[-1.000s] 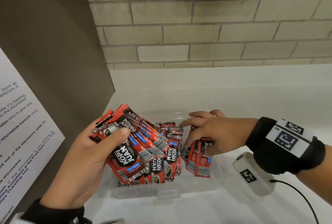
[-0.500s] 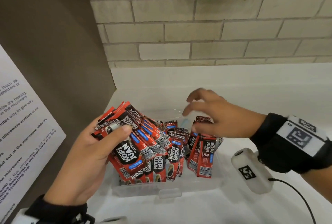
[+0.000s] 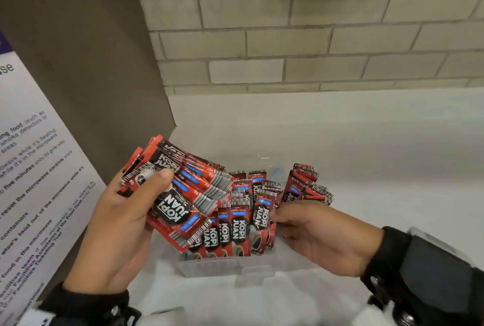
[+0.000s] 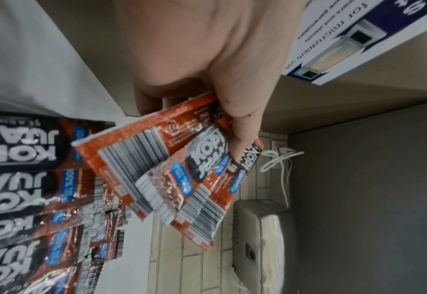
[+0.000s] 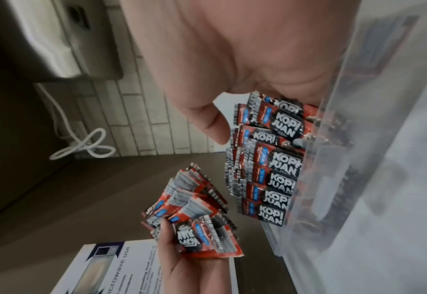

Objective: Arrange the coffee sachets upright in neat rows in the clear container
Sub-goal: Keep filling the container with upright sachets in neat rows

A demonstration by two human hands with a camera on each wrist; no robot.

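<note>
My left hand [image 3: 117,234] grips a fanned stack of red and black coffee sachets [image 3: 180,194] above the left end of the clear container [image 3: 230,265], thumb on top. The left wrist view shows that fan [image 4: 169,169] under the thumb. Several sachets [image 3: 237,231] stand upright in a front row, and another bunch [image 3: 303,184] leans at the back right. My right hand [image 3: 322,236] reaches in at the row's right end. Its thumb touches the sachet tops [image 5: 280,171], and its fingers are hidden behind them.
A printed microwave notice [image 3: 34,181] hangs on the brown cabinet side [image 3: 91,64] close on the left. Behind is a tiled wall [image 3: 288,37] with a metal dispenser [image 4: 262,238] and a white cable [image 4: 278,159]. The white counter [image 3: 379,147] stretches to the right.
My right hand let go of a bunch of sachets in the container's right part, lifted open, then came down to the near right end of the front row. The left hand stayed put.
</note>
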